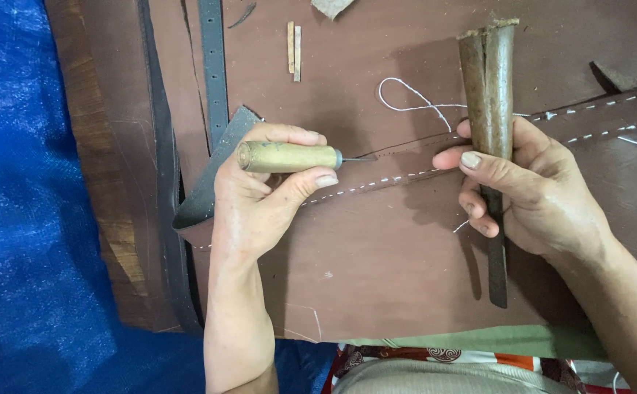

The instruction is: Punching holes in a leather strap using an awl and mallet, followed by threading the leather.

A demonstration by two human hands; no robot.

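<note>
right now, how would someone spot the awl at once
Start at the big brown leather sheet covering the table, then find the stitched strap running across it. The awl lies in the left hand over that strap. It alone has a pale wooden handle and a thin metal point, unlike the dark tapered tool the right hand grips.

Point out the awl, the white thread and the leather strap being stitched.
awl (289, 157), head view, on its wooden handle.
white thread (406, 107), head view, on the loose loop.
leather strap (398, 164), head view, between the stitch rows.
</note>
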